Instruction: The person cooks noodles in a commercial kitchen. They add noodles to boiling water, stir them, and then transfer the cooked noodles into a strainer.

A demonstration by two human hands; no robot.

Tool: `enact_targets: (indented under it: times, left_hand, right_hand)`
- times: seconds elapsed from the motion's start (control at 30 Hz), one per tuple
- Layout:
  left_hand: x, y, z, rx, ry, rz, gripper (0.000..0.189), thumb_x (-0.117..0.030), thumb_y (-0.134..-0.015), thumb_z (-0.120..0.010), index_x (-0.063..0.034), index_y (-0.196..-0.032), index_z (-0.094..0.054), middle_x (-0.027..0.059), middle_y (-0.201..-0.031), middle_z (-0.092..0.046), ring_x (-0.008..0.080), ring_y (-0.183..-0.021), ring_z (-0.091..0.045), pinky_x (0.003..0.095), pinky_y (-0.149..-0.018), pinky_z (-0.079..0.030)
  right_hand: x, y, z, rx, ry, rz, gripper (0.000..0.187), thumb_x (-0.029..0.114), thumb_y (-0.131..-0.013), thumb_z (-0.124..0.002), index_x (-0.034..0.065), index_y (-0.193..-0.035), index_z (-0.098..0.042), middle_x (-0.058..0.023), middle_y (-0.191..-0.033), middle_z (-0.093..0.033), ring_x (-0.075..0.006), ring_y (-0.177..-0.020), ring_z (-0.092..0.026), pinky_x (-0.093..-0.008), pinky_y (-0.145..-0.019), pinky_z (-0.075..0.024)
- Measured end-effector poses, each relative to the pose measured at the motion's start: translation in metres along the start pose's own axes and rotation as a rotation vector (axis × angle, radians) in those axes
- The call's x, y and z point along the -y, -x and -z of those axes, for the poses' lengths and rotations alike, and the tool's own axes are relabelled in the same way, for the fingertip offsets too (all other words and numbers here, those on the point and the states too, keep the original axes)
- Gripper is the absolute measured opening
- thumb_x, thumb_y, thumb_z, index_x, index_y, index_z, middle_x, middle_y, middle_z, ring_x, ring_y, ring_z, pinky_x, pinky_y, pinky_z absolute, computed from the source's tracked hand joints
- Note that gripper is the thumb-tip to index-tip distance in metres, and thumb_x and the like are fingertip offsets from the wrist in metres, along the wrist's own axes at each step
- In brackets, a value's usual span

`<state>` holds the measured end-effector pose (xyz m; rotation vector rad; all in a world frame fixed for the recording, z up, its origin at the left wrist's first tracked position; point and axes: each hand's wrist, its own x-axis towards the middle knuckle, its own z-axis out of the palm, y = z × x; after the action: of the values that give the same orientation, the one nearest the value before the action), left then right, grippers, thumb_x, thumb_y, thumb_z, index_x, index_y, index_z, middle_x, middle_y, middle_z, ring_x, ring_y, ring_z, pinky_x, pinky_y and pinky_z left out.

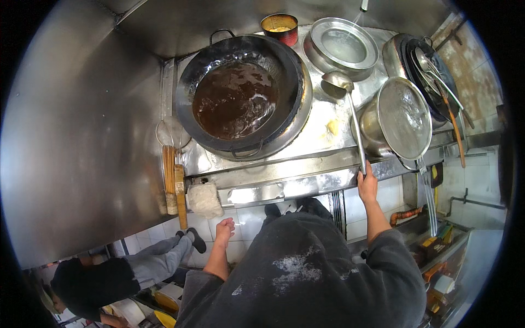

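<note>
My right hand [368,183] grips the lower end of the long handle of a metal ladle [356,119]. The ladle's bowl is up over the steel stovetop, between the wok and a pot. Over the floor tiles, near the stove's front edge, my left hand [225,230] hangs with its fingers loosely curled and nothing seen in them. A folded pale cloth [204,200] lies over that edge just beyond it. A large black wok [293,78] sits on the left burner with dark brown liquid [236,100] inside.
A round mesh strainer [404,119] tops a steel pot [369,125], its handle jutting forward. Behind stand an open tin [283,30] and a water-filled basin [318,51]. Utensils lie on the right wok [445,98]. A bamboo brush [169,176] leans left. Another person [106,279] is lower left.
</note>
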<state>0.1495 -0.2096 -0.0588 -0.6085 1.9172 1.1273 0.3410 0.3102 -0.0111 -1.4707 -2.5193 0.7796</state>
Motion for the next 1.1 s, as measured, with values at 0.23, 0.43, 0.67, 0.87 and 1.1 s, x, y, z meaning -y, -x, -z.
enact_targets:
  times: [0.23,0.43,0.67,0.87,1.1]
  left_hand:
    - [0.004,0.007,-0.036,0.059,0.029,0.023,0.03,-0.014,-0.087,-0.057,-0.0064,-0.116,-0.059,0.0028,-0.096,-0.063,0.0159,-0.081,-0.058,0.034,-0.069,-0.049]
    - [0.02,0.017,-0.045,0.05,0.018,0.08,0.031,-0.013,-0.086,-0.06,-0.0063,-0.116,-0.059,0.003,-0.094,-0.062,0.0171,-0.079,-0.058,0.0336,-0.068,-0.049]
    - [0.06,0.028,-0.035,-0.043,0.202,0.089,0.032,-0.01,-0.086,-0.058,-0.005,-0.118,-0.058,0.0048,-0.096,-0.064,0.0157,-0.076,-0.059,0.031,-0.062,-0.048]
    - [0.125,0.021,-0.019,0.019,0.148,0.056,0.027,-0.008,-0.085,-0.057,-0.005,-0.112,-0.06,0.0042,-0.087,-0.064,0.0145,-0.069,-0.058,0.0292,-0.057,-0.047]
    - [0.116,0.013,0.015,0.02,0.132,0.036,0.025,-0.011,-0.087,-0.055,-0.0073,-0.11,-0.062,0.0013,-0.083,-0.062,0.0128,-0.068,-0.057,0.0289,-0.057,-0.047]
  right_hand:
    - [0.051,0.019,0.011,-0.006,-0.442,-0.014,0.057,0.001,-0.081,-0.056,0.0029,-0.136,-0.039,-0.0107,-0.085,-0.063,-0.0189,-0.069,-0.06,-0.0323,-0.067,-0.0503]
    - [0.139,-0.125,-0.005,-0.177,-0.755,0.067,0.048,-0.003,-0.08,-0.052,0.0081,-0.126,-0.045,-0.0038,-0.069,-0.052,-0.0123,-0.048,-0.048,-0.029,-0.042,-0.0419]
    - [0.196,-0.225,0.014,0.117,-1.037,-0.206,0.009,0.0,-0.079,-0.051,0.001,-0.087,-0.047,-0.0058,-0.059,-0.051,-0.0162,-0.044,-0.048,-0.0303,-0.04,-0.0418]
    - [0.176,-0.228,0.028,0.678,-2.196,-0.303,0.005,0.004,-0.085,-0.05,-0.0001,-0.082,-0.049,-0.0038,-0.065,-0.049,-0.0118,-0.054,-0.048,-0.0244,-0.048,-0.042]
    - [0.174,-0.124,0.046,0.612,-2.168,-0.225,0.011,0.009,-0.089,-0.051,0.0037,-0.08,-0.046,-0.0026,-0.066,-0.05,-0.0107,-0.055,-0.049,-0.0257,-0.046,-0.0422]
